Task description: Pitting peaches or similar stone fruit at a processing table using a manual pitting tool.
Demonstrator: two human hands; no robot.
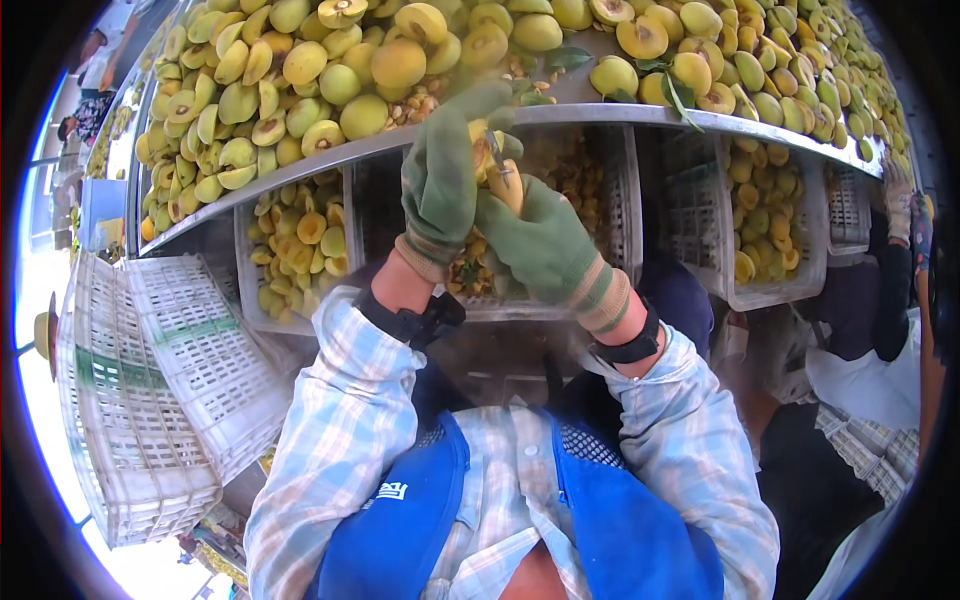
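Note:
Both my hands wear green knitted gloves with striped cuffs, and they meet just in front of the metal table edge. My left hand point(440, 185) is closed round a yellow stone fruit point(480, 150), which its fingers partly hide. In my right hand point(545, 240) is a small knife with a light wooden handle point(506, 188). Its short blade point(494, 146) lies against the fruit; how deep it goes I cannot tell. Directly under my hands, a white plastic crate point(622, 200) holds pits and fruit pieces.
The metal table point(590, 112) carries heaped whole and halved fruit point(300, 65), with loose pits and leaves. Crates of halves stand below it at left point(300, 240) and right point(765, 210). White crates point(140, 390) stack at left. Another person's gloved hand point(897, 200) rests at the right edge.

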